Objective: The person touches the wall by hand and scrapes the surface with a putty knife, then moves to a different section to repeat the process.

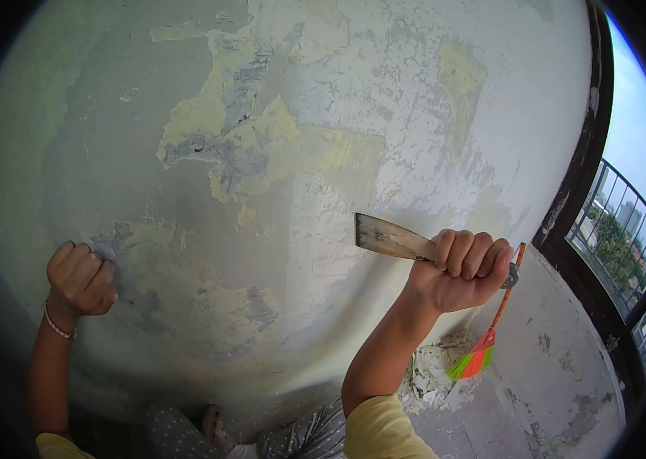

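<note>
My right hand (467,269) is wrapped round the handle of a scraper (393,237). Its wide, stained blade points left, with the flat end close to the wall (323,252). Part of the dark handle end shows past my fist. On the left, my left hand (81,279) is curled into a fist near the wall's lower patch, with nothing showing in it. The wall is mottled with white, grey and pale yellow areas, and its coating has ragged peeled edges.
A small broom (474,358) with green and orange bristles leans at the lower right. Beside it lies a heap of peeled flakes (426,373). A dark window frame (568,195) borders the right, with a railing (629,191) outside. My bent legs (304,432) are below.
</note>
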`<move>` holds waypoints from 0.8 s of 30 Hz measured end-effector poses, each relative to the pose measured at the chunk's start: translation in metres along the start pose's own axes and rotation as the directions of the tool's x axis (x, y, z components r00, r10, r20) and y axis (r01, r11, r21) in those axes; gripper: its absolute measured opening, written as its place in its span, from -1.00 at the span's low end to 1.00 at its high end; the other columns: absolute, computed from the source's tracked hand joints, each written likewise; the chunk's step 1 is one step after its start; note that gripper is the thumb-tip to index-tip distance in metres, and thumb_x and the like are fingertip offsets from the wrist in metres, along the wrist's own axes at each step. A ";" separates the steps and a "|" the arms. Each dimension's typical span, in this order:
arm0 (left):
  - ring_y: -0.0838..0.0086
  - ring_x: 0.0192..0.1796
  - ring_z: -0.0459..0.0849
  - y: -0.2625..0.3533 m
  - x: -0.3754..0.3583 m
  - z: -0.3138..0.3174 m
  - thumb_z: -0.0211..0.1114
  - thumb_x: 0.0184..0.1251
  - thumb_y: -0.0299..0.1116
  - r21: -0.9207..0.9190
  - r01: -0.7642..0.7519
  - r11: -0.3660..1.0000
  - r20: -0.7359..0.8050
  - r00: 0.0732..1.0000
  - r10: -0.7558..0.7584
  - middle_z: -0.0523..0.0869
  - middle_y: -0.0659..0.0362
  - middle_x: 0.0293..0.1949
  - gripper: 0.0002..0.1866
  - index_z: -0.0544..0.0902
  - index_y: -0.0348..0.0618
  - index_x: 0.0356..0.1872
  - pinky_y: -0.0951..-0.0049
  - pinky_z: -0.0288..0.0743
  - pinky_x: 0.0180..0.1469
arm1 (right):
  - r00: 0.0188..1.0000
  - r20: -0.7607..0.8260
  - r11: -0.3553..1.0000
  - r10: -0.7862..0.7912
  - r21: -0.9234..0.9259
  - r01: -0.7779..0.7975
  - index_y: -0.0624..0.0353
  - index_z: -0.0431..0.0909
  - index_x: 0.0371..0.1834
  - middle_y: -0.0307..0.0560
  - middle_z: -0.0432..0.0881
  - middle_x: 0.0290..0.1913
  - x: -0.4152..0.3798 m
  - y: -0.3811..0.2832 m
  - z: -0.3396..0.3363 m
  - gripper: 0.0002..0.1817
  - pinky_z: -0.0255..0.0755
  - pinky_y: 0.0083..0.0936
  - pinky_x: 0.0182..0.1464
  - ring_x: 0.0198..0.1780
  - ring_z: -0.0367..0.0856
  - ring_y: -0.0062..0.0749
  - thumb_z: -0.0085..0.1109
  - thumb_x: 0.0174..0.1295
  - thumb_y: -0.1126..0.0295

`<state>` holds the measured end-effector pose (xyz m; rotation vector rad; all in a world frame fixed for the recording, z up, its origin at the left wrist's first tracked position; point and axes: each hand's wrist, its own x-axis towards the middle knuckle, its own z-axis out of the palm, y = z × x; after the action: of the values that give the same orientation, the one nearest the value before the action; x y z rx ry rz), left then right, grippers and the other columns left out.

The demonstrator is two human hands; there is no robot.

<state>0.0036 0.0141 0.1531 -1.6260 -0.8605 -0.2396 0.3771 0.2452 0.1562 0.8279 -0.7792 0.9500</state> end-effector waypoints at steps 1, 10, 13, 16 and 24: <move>0.36 -0.63 0.34 0.000 0.000 0.000 -0.01 0.24 -0.31 0.003 0.000 1.000 -0.003 1.000 0.000 0.31 0.16 -0.63 -0.77 0.45 -0.21 -0.54 0.40 0.12 -0.59 | 0.996 0.089 0.999 0.018 0.035 -0.021 -0.05 0.06 -0.65 -0.38 0.03 -0.78 0.003 -0.004 0.002 -0.58 -0.13 -0.64 -0.74 -0.77 -0.13 -0.68 -0.22 0.46 0.31; 0.33 -0.62 0.35 0.000 0.001 0.000 -0.05 0.28 -0.30 0.001 0.004 1.000 -0.004 1.000 -0.004 0.33 0.14 -0.63 -0.74 0.46 -0.23 -0.53 0.37 0.15 -0.59 | 0.997 -0.041 0.998 -0.059 0.030 0.060 -0.05 0.02 -0.68 -0.38 0.06 -0.78 -0.005 0.010 -0.005 -0.56 -0.15 -0.66 -0.76 -0.79 -0.11 -0.68 -0.18 0.43 0.30; 0.31 -0.62 0.36 0.000 0.000 -0.001 -0.04 0.28 -0.30 -0.020 0.004 1.000 0.020 1.000 -0.003 0.34 0.13 -0.63 -0.73 0.47 -0.24 -0.52 0.36 0.15 -0.58 | 0.998 -0.048 0.997 -0.035 0.062 0.038 -0.05 0.03 -0.68 -0.38 0.05 -0.78 -0.002 0.000 -0.007 -0.56 -0.14 -0.66 -0.76 -0.79 -0.11 -0.68 -0.20 0.44 0.28; 0.32 -0.62 0.35 0.001 0.002 0.000 -0.04 0.28 -0.29 -0.002 0.004 1.000 0.008 1.000 -0.004 0.33 0.13 -0.64 -0.73 0.47 -0.24 -0.53 0.37 0.15 -0.58 | 0.992 -0.085 0.973 -0.097 0.203 0.112 -0.04 0.03 -0.67 -0.38 0.04 -0.79 0.002 -0.021 -0.011 -0.56 -0.14 -0.66 -0.76 -0.79 -0.12 -0.68 -0.22 0.45 0.28; 0.34 -0.63 0.33 0.000 -0.001 0.000 -0.04 0.30 -0.28 0.001 -0.005 1.000 0.013 1.000 0.005 0.31 0.14 -0.65 -0.72 0.46 -0.23 -0.54 0.38 0.14 -0.58 | 0.994 -0.106 0.985 -0.017 0.172 0.035 -0.05 0.05 -0.69 -0.38 0.04 -0.78 -0.001 -0.002 -0.009 -0.55 -0.13 -0.64 -0.76 -0.80 -0.12 -0.66 -0.24 0.45 0.30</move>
<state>0.0028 0.0140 0.1521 -1.6296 -0.8665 -0.2254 0.3803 0.2520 0.1505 0.9295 -0.6004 1.0399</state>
